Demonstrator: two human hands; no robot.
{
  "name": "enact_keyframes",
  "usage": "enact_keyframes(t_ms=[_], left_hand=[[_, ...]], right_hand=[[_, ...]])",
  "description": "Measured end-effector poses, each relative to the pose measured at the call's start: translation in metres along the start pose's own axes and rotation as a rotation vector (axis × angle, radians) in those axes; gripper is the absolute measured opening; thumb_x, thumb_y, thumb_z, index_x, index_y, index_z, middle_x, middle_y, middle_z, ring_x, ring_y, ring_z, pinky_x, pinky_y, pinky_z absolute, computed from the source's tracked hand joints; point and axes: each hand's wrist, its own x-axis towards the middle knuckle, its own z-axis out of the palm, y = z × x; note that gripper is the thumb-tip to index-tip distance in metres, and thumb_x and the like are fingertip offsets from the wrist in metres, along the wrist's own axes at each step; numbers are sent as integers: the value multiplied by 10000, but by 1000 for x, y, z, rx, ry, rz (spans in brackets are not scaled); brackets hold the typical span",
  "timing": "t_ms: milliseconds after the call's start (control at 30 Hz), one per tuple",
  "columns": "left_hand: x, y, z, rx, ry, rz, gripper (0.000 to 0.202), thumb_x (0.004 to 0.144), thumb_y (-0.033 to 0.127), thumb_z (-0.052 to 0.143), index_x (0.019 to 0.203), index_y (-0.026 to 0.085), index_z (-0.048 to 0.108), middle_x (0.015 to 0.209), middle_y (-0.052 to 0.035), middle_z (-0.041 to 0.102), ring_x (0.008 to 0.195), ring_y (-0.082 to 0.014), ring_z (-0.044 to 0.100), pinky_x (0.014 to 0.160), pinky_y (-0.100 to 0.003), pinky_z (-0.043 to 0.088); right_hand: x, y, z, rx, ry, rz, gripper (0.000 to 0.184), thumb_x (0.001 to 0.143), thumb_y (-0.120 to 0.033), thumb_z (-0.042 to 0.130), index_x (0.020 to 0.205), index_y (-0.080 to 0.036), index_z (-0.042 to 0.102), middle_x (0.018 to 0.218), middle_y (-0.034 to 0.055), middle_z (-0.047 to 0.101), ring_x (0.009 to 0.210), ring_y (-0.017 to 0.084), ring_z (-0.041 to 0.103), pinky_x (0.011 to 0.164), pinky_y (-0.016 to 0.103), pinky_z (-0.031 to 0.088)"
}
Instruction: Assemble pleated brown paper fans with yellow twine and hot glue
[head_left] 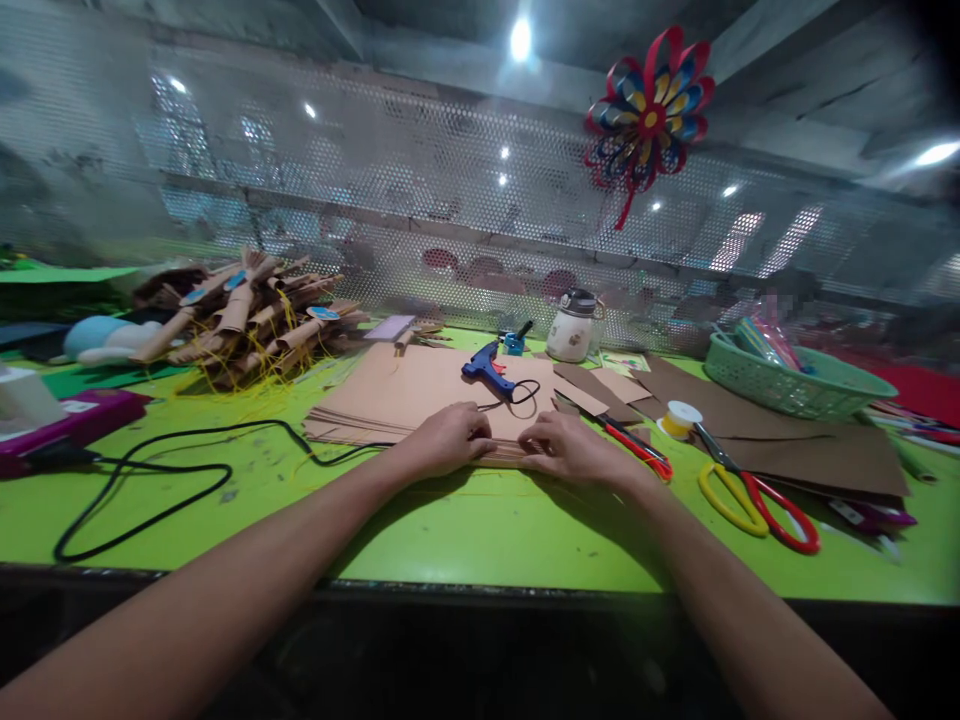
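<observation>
ok so rn the brown paper stack (375, 390) is dead ahead of both hands on the green table (465, 545), its near edge right at the fingertips, so no real reach either way. Long axis looks L-R, i.e. across the body, and both hands are on that near long edge, just a narrow gap btwn them. LH (442, 442) is a bit right of the stack's middle, RH (576, 447) is down by the right end, so imo RH is closer to that corner & the left end is way out past LH. Fingers are bent in on both, not spread wide; can't tell tbh if either is pinching a sheet or just resting there. Fwiw the blue glue gun (487, 372) sits on top of the stack, just beyond the hands, LH looks slightly nearer to it. Black cord (277, 424) comes in from the left & goes behind the L wrist, prob worth watching. Red-handled tool (645, 455) is just right of RH, not touching afaict.
</observation>
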Motion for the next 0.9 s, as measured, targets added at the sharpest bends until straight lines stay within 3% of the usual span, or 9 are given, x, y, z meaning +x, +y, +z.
enact_keyframes(t_ms=[167, 333, 500, 667, 800, 900], left_hand=[[-3, 0, -9, -18, -62, 51, 309, 851, 418, 492, 882, 178, 683, 846, -56, 575, 788, -176, 531, 685, -267, 381], [-8, 6, -21, -5, -143, 121, 300, 792, 462, 570, 776, 172, 644, 812, -41, 539, 766, -175, 508, 675, -267, 369], [-6, 6, -15, 1, -113, 116, 229, 840, 339, 522, 887, 182, 682, 858, -54, 558, 798, -169, 524, 717, -265, 381], [-4, -2, -9, -32, -98, 83, 240, 826, 350, 556, 919, 177, 694, 854, -53, 576, 772, -164, 540, 680, -257, 395], [-3, -5, -9, -56, -88, 64, 208, 798, 327, 594, 887, 169, 697, 852, -54, 587, 762, -162, 542, 660, -255, 392], [-4, -5, -9, -43, -79, 61, 187, 801, 304, 583, 870, 168, 691, 852, -56, 591, 755, -159, 536, 656, -257, 387]], right_hand=[[2, 6, 3, 43, 19, -33, 175, 852, -319, 603, 942, -207, 702, 865, 67, 590, 811, 185, 525, 696, 289, 394], [3, 6, 6, 63, 31, -45, 157, 855, -273, 599, 918, -181, 709, 860, 75, 614, 783, 175, 542, 685, 284, 407], [1, 5, 3, 59, 43, -49, 162, 856, -279, 585, 920, -182, 697, 851, 70, 608, 795, 179, 538, 689, 285, 405], [-5, -6, -6, 24, 170, -37, 129, 823, -265, 598, 795, -182, 693, 818, 57, 594, 751, 165, 519, 659, 275, 376], [-7, -17, -6, -36, 28, -115, 162, 817, -213, 564, 711, -177, 681, 702, 31, 585, 606, 125, 479, 570, 260, 312], [-10, -12, -10, -87, 13, -92, 146, 788, -201, 576, 671, -170, 656, 698, 43, 606, 602, 135, 488, 553, 267, 304]])
